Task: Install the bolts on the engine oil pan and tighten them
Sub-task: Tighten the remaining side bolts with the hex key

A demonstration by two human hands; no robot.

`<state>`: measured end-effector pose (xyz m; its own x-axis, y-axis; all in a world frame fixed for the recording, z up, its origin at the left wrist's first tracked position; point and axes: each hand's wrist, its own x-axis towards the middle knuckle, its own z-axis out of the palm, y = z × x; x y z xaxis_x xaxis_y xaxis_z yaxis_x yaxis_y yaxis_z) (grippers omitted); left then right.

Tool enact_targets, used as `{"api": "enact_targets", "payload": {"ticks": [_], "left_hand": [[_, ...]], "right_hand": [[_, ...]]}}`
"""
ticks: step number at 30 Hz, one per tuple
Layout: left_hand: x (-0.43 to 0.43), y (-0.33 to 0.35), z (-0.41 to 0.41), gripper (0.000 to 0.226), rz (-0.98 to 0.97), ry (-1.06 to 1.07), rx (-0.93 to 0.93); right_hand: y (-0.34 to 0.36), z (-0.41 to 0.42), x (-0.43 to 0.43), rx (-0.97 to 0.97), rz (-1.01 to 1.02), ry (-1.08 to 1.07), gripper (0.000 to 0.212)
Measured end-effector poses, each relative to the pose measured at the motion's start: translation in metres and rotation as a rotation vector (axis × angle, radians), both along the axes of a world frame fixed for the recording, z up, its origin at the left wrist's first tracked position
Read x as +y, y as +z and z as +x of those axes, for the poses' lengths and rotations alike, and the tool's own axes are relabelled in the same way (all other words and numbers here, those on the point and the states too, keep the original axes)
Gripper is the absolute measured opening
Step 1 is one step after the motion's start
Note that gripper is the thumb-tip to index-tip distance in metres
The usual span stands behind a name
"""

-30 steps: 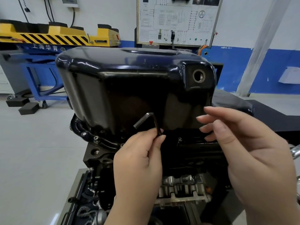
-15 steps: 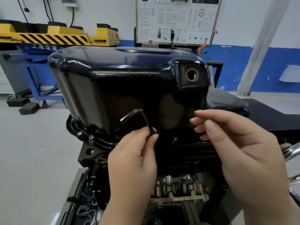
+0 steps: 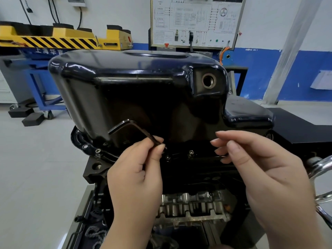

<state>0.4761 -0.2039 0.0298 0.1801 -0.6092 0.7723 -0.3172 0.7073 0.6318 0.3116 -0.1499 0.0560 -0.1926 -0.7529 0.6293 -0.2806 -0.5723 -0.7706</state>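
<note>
At lower centre my left hand (image 3: 133,177) pinches a black L-shaped steel hex key (image 3: 133,130). At lower right my right hand (image 3: 265,169) is loose-fingered, gripping nothing. Just beyond, small silver socket-head bolts (image 3: 191,152) sit in the flange of the glossy black metal oil pan (image 3: 143,90), mid-frame.

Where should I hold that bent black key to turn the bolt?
I'd grip the free short leg of the hex key, coming from the left: it sticks out sideways like a handle, while the left hand pinches the long leg near the bolt.
</note>
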Motion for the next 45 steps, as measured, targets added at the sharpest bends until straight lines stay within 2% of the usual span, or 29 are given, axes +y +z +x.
{"api": "enact_targets", "payload": {"ticks": [10, 15, 19, 23, 27, 30, 33, 38, 42, 45], "left_hand": [[0.001, 0.004, 0.001, 0.023, 0.010, 0.008, -0.047], [0.000, 0.007, 0.000, 0.018, -0.011, 0.030, -0.167], [0.000, 0.012, -0.001, 0.016, -0.002, 0.052, -0.226], [0.000, 0.014, -0.003, 0.016, -0.006, 0.093, -0.282], [0.002, 0.015, -0.004, 0.032, 0.010, 0.062, -0.296], [0.002, 0.015, -0.005, 0.024, 0.017, 0.069, -0.298], [0.002, 0.013, -0.006, 0.018, 0.024, 0.081, -0.290], [0.005, 0.011, -0.008, 0.018, 0.020, 0.074, -0.223], [0.005, 0.012, -0.008, 0.021, 0.027, 0.033, -0.211], [0.004, 0.012, -0.008, 0.022, 0.022, 0.034, -0.223]], "right_hand": [[-0.004, 0.002, 0.000, -0.034, 0.021, 0.020, 0.016], [0.001, 0.012, 0.002, 0.007, -0.021, -0.037, 0.018], [0.025, 0.025, -0.002, 0.109, -0.153, -0.063, 0.017], [0.056, 0.037, -0.009, 0.355, -0.272, -0.106, 0.018], [0.076, 0.043, -0.018, 0.646, -0.259, -0.153, 0.015], [0.084, 0.042, -0.023, 0.765, -0.269, -0.154, 0.014], [0.089, 0.040, -0.026, 0.804, -0.265, -0.139, 0.012], [0.094, 0.039, -0.032, 0.770, -0.190, 0.004, 0.016], [0.094, 0.040, -0.035, 0.855, -0.227, -0.032, 0.016], [0.093, 0.040, -0.035, 0.841, -0.247, -0.053, 0.015]]}}
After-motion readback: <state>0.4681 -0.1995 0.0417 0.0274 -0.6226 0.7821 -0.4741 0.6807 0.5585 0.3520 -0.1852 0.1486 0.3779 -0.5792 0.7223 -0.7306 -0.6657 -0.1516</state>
